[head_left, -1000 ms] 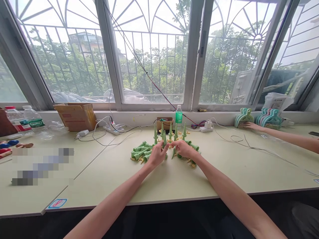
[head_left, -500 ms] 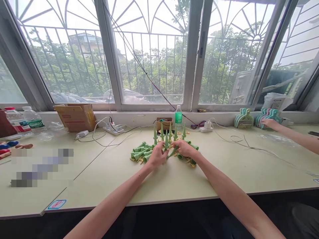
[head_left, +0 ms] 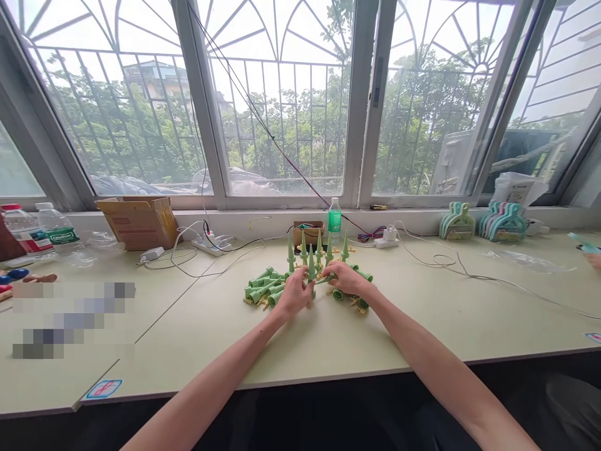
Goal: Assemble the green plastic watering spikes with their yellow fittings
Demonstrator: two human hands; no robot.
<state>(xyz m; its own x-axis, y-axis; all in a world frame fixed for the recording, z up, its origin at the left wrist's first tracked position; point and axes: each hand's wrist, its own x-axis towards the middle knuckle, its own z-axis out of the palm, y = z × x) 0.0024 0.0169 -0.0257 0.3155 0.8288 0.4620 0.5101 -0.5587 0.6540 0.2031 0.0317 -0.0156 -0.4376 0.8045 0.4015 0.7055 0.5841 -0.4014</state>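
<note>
My left hand [head_left: 295, 293] is closed around an upright green plastic watering spike [head_left: 311, 267], its pointed tip showing above the fingers. In my right hand [head_left: 346, 277] another green spike [head_left: 325, 279] is pinched, lying nearly level with its narrow end towards the left hand. Several finished-looking spikes [head_left: 345, 247] stand point up just behind both hands, with small yellow valve-like parts at their sides. Left of the hands lies a pile of loose green spikes [head_left: 263, 285] with yellow pieces among them. A few more spikes [head_left: 361, 302] rest beneath and beside my right forearm.
A small open carton [head_left: 307, 233] and a green-labelled bottle [head_left: 335, 219] stand behind the spikes. Cables and a power strip [head_left: 213, 243] run along the window sill. Coloured hanger-like pieces [head_left: 502, 222] stand at right; a co-worker's hand [head_left: 592, 258] shows at the right edge.
The spike in my right hand has swung from slanting downward to nearly level. The co-worker's hand has withdrawn from the hanger-like pieces to the right edge, with a light-blue piece.
</note>
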